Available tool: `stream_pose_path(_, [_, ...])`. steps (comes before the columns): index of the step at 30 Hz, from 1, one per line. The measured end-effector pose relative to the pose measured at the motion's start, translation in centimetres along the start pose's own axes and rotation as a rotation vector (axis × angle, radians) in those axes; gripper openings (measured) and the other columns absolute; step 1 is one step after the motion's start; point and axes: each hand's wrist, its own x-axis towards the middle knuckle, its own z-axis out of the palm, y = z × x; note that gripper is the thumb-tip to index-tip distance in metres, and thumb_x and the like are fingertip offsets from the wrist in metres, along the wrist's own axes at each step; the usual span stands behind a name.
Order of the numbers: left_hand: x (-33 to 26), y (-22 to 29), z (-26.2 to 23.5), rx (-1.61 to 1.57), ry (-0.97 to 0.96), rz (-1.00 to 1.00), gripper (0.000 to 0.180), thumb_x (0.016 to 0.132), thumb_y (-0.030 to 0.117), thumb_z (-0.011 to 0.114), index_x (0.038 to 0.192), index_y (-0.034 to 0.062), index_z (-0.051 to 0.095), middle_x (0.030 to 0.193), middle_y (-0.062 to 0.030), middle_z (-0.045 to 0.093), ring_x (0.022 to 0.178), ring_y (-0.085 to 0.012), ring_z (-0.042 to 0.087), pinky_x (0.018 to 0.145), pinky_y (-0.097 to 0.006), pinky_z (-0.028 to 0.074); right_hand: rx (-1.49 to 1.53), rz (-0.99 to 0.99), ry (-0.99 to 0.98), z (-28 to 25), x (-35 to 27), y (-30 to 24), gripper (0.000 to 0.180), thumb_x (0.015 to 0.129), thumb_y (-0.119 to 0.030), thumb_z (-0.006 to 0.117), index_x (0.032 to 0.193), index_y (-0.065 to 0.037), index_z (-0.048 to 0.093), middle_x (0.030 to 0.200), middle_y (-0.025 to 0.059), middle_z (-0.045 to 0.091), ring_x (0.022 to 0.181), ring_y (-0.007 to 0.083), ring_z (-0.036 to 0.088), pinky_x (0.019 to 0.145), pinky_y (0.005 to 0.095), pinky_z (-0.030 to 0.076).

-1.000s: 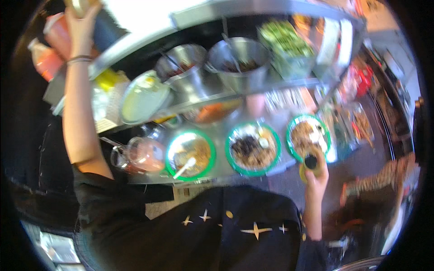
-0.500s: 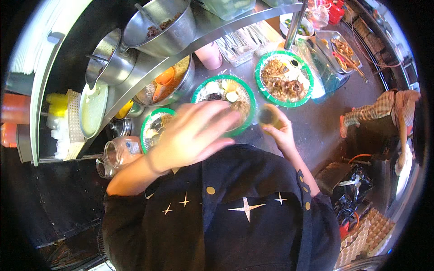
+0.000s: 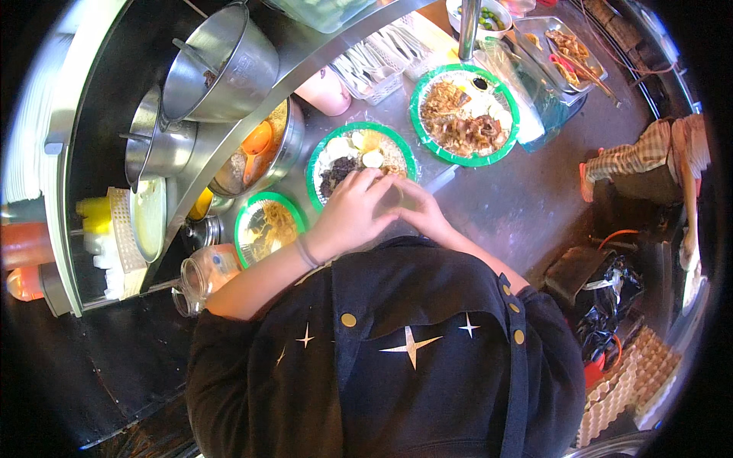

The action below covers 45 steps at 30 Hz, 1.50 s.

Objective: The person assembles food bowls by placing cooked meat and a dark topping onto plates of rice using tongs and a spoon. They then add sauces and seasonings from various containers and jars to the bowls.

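The steel desk (image 3: 489,206) carries three green-rimmed plates of food. Half a second ago the left hand (image 3: 353,212) was spread above the plates and the right hand (image 3: 422,214) held a small item apart; both have since met over the near edge of the middle plate (image 3: 359,156). Their fingers (image 3: 372,185) curl closed around a small clear container (image 3: 393,198) between them. The noodle plate (image 3: 267,227) lies left of the fingers, the largest plate (image 3: 464,114) beyond them to the right.
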Motion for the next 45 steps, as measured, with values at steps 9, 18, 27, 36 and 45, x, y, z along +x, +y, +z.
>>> stream_pose_path(9, [3.0,-1.9,0.3,-0.044,-0.052,-0.027,0.052,0.069,0.022,0.076,0.114,0.0018,0.059,0.107,-0.0166,0.056,0.1,-0.0335,0.058,0.086,-0.039,0.048,-0.188,-0.019,0.09,-1.1,1.2,-0.5,0.059,0.075,-0.02,0.076,0.128,-0.007,0.053,0.106,0.0098,0.06,0.101,0.0233,0.057,0.09,0.0347,0.043])
stream_pose_path(18, [6.1,-8.0,4.8,0.129,-0.003,0.027,0.056,0.069,0.015,0.073,0.122,0.0071,0.055,0.118,-0.0132,0.055,0.109,-0.0339,0.053,0.094,-0.041,0.043,-0.55,0.092,0.061,-3.9,0.0,0.9,0.06,0.074,-0.03,0.075,0.126,-0.01,0.053,0.115,0.0131,0.056,0.103,0.0325,0.057,0.087,0.0394,0.047])
stream_pose_path(27, [7.2,-8.5,6.8,0.269,-0.044,0.129,0.055,0.07,0.009,0.069,0.122,0.0081,0.055,0.12,-0.0125,0.055,0.11,-0.0317,0.052,0.096,-0.041,0.04,-0.592,0.129,-0.003,-2.7,0.4,0.9,0.067,0.071,-0.032,0.076,0.13,-0.01,0.05,0.127,0.0122,0.051,0.113,0.0328,0.053,0.093,0.0397,0.046])
stream_pose_path(36, [7.1,-9.7,8.1,0.343,-0.055,0.22,0.051,0.073,0.008,0.065,0.122,0.0055,0.054,0.12,-0.0146,0.055,0.111,-0.0322,0.053,0.098,-0.044,0.039,-0.577,0.128,-0.017,-2.6,0.4,1.1,0.072,0.069,-0.029,0.078,0.132,-0.011,0.047,0.131,0.0122,0.048,0.116,0.0329,0.052,0.095,0.0399,0.045])
stream_pose_path(45, [6.6,-10.2,8.1,0.388,-0.092,0.247,0.047,0.075,0.009,0.061,0.121,0.0052,0.055,0.121,-0.0137,0.056,0.115,-0.0318,0.051,0.101,-0.043,0.038,-0.524,0.124,-0.04,-2.3,0.0,0.9,0.069,0.068,-0.021,0.078,0.129,-0.01,0.049,0.13,0.0132,0.048,0.118,0.0329,0.05,0.098,0.0391,0.043])
